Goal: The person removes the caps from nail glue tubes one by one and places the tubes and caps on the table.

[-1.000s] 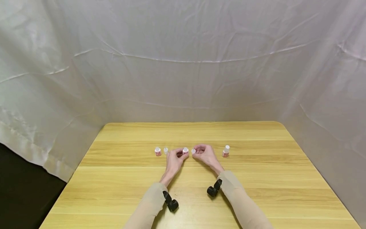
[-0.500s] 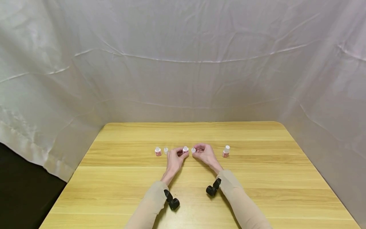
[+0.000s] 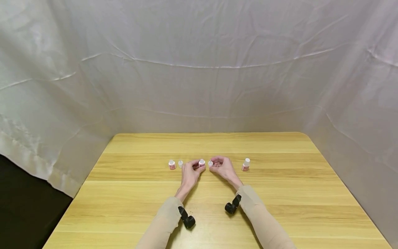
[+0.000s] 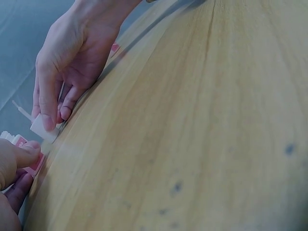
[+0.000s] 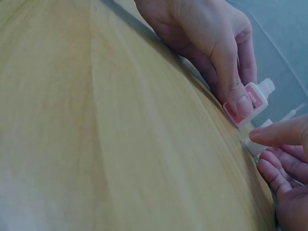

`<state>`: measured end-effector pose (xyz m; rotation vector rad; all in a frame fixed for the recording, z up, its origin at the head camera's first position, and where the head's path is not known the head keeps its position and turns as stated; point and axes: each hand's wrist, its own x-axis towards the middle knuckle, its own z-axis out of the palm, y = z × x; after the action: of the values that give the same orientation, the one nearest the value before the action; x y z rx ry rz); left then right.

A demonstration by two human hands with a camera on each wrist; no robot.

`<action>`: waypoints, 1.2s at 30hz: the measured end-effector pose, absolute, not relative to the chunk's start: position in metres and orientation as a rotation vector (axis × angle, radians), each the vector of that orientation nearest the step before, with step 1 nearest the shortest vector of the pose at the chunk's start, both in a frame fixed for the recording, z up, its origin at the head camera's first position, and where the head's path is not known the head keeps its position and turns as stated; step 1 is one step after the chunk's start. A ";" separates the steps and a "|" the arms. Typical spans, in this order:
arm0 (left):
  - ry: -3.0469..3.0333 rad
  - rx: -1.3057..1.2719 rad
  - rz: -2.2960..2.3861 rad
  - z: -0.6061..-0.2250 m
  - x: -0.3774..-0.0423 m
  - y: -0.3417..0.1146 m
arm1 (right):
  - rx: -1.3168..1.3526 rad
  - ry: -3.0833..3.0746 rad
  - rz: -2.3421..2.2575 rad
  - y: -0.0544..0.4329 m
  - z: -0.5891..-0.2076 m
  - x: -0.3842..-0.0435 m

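Observation:
Between thumb and fingers, my left hand (image 3: pixel 189 174) grips a small white bottle (image 5: pixel 256 98) with a red label, standing upright on the table. Its threaded neck is uncovered in the right wrist view. Close to its right, my right hand (image 3: pixel 224 169) pinches a white cap (image 4: pixel 44 127) low at the tabletop, a thin brush stem (image 4: pixel 22 111) sticking up from it. Left of my left hand stands a similar cap (image 3: pixel 180 164), with an uncapped red-labelled bottle (image 3: pixel 172 165) beside it. A capped bottle (image 3: pixel 245 165) stands to the right of my right hand.
Everything stands on a wood-grain table (image 3: pixel 280 193), toward its far half. Pale grey cloth (image 3: pixel 199 86) hangs behind the table and at both sides. A black camera is strapped to each wrist.

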<state>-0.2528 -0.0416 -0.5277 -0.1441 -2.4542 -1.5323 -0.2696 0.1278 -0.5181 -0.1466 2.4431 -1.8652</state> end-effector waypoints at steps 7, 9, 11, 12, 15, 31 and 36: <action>-2.467 -0.149 -1.538 -0.526 -0.249 -0.042 | -0.174 2.467 -1.876 0.131 -0.519 -0.266; -2.464 -0.157 -1.543 -0.525 -0.248 -0.042 | -0.177 2.474 -1.874 0.132 -0.518 -0.263; -2.456 -0.155 -1.556 -0.524 -0.247 -0.043 | -0.180 2.475 -1.872 0.133 -0.518 -0.261; -2.452 -0.150 -1.564 -0.524 -0.246 -0.043 | -0.176 2.474 -1.870 0.134 -0.518 -0.260; -2.436 -0.138 -1.573 -0.522 -0.243 -0.043 | -0.171 2.469 -1.868 0.136 -0.518 -0.256; -2.379 -0.098 -1.604 -0.518 -0.223 -0.047 | -0.284 2.391 -1.906 0.154 -0.517 -0.236; -2.298 -0.139 -1.657 -0.522 -0.219 -0.050 | -0.328 2.384 -1.886 0.163 -0.517 -0.230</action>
<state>-0.2191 -0.0503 -0.5215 -0.1389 -2.2982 -1.6572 -0.2295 0.1629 -0.5171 -0.3280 2.3840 -1.8864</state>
